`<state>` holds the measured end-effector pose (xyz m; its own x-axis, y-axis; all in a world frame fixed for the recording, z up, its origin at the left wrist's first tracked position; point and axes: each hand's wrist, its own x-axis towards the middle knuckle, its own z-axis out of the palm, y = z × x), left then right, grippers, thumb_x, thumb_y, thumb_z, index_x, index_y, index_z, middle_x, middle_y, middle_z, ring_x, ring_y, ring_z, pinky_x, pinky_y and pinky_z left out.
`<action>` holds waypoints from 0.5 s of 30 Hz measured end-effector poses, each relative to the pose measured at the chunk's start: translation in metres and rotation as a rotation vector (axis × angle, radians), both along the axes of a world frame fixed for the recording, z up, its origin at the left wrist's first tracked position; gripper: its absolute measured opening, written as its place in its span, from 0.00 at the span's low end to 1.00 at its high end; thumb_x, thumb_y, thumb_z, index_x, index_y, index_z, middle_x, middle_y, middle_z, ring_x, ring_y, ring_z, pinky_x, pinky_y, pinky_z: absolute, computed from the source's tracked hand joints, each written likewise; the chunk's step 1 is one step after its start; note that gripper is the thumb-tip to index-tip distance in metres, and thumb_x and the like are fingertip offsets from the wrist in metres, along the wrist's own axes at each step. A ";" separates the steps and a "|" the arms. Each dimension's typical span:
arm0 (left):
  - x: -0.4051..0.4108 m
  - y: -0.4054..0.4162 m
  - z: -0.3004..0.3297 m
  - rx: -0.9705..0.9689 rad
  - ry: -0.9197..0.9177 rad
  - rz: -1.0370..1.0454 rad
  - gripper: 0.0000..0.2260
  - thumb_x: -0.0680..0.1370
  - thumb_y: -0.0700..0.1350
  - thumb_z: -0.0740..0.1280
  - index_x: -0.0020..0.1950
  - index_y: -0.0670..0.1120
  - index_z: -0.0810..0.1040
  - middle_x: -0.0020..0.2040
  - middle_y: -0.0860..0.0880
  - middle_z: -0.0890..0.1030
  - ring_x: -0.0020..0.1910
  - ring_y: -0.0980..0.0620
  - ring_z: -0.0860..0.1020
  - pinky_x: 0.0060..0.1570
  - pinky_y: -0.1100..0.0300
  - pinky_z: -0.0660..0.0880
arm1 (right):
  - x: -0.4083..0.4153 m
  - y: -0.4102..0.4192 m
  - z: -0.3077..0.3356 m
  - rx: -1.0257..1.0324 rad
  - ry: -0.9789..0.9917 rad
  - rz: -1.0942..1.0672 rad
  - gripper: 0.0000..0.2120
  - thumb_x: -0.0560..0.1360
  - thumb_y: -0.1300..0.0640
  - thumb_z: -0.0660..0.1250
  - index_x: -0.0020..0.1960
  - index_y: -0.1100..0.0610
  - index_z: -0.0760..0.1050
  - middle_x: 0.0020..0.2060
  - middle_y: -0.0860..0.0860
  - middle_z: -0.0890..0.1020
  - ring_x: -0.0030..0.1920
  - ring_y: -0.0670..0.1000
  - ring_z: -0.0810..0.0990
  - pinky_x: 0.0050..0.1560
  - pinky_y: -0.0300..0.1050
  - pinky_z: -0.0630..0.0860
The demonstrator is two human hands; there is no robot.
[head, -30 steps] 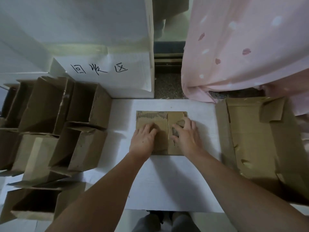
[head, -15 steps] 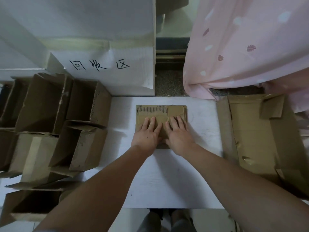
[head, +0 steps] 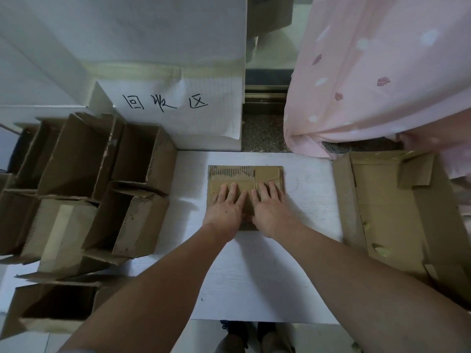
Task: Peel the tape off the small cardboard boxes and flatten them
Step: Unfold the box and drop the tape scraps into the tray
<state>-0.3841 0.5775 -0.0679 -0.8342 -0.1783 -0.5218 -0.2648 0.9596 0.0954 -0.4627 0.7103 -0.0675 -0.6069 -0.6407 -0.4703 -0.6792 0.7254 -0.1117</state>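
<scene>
A flattened small cardboard box (head: 267,174) lies on the white table (head: 254,276) at its far middle, with torn corrugated strips along its far edge. My left hand (head: 226,207) presses flat on its left half, fingers straight. Beside it, my right hand (head: 270,207) presses flat on the right half, fingers straight too. The near part of the box is hidden under both palms. Several small cardboard boxes (head: 132,220) stand opened at the table's left.
A large open cardboard box (head: 397,215) lies at the right edge of the table. A white box with handwritten characters (head: 165,105) stands behind the small boxes. A pink curtain (head: 382,72) hangs at the back right. Feet show below the table's near edge.
Both hands have straightened their fingers and slid together toward the near middle of the flattened box, now pressing it side by side. The box stays in place.
</scene>
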 end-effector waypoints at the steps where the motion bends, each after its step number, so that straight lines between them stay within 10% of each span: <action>1: -0.001 -0.001 0.000 0.016 0.010 0.010 0.34 0.86 0.51 0.61 0.85 0.52 0.43 0.85 0.45 0.40 0.83 0.40 0.40 0.82 0.46 0.48 | -0.001 0.001 -0.001 -0.009 0.015 0.002 0.37 0.82 0.43 0.60 0.82 0.58 0.50 0.81 0.58 0.48 0.80 0.65 0.45 0.79 0.62 0.47; 15: 0.008 -0.011 0.038 0.175 0.129 0.096 0.25 0.82 0.46 0.62 0.80 0.47 0.66 0.84 0.42 0.54 0.83 0.44 0.52 0.81 0.48 0.54 | 0.002 0.000 0.043 -0.012 0.103 0.178 0.26 0.79 0.49 0.65 0.75 0.53 0.68 0.75 0.57 0.65 0.73 0.60 0.63 0.74 0.56 0.62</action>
